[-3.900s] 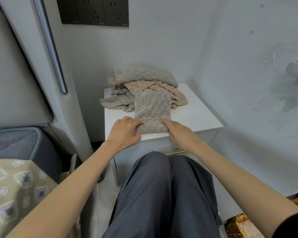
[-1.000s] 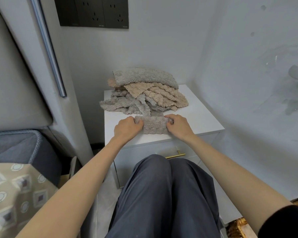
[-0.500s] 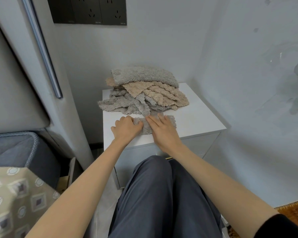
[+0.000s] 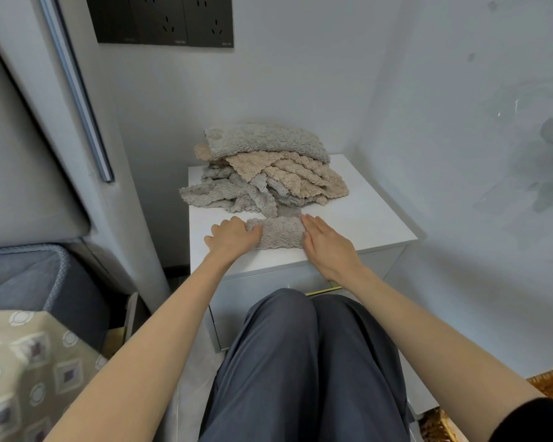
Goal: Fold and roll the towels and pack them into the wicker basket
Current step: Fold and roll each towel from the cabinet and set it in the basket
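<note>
1. My left fingers (image 4: 251, 230) curl round the left end of the rolled towel (image 4: 280, 232); a firm grip here should stop the coil loosening.
2. It lies on the desk (image 4: 364, 224) between my fingers, with the towel pile (image 4: 268, 173) just beyond them.
3. My right fingers (image 4: 312, 224) lie straight against its right end; I should press inward to square it.

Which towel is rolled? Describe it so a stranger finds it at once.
Find the white cabinet in the wall corner, a loose towel pile at its back. Near the front edge, between the left hand and right hand, lies a grey towel. It alone is a tight roll; the rest lie heaped.
</note>
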